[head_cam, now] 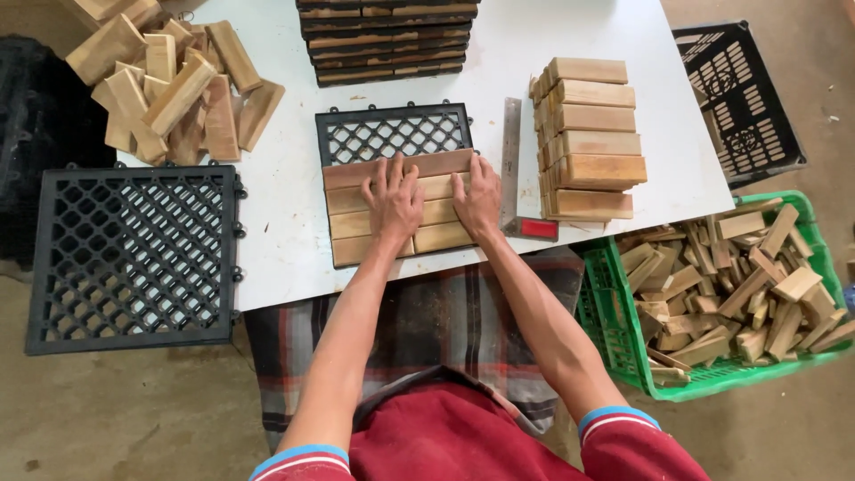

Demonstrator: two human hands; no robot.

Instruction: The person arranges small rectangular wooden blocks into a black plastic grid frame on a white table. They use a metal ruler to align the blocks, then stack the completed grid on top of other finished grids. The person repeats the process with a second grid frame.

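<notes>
Hands: left hand (393, 199) and right hand (478, 198) flat, open on slats (436, 236) over grid base (392, 134); I'd press evenly.

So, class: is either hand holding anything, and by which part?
Nothing is gripped. The left hand and right hand lie flat, pressing on the wooden slats laid on the black grid.

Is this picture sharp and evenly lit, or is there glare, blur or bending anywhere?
Head view: soft, even daylight, with no harsh glare on the white table. Faint shadows sit under the left hand and right hand on the wooden slats. Focus is crisp across the stacked wood blocks and green crate. The wide lens slightly bends the black grid panel near the edge.
</notes>
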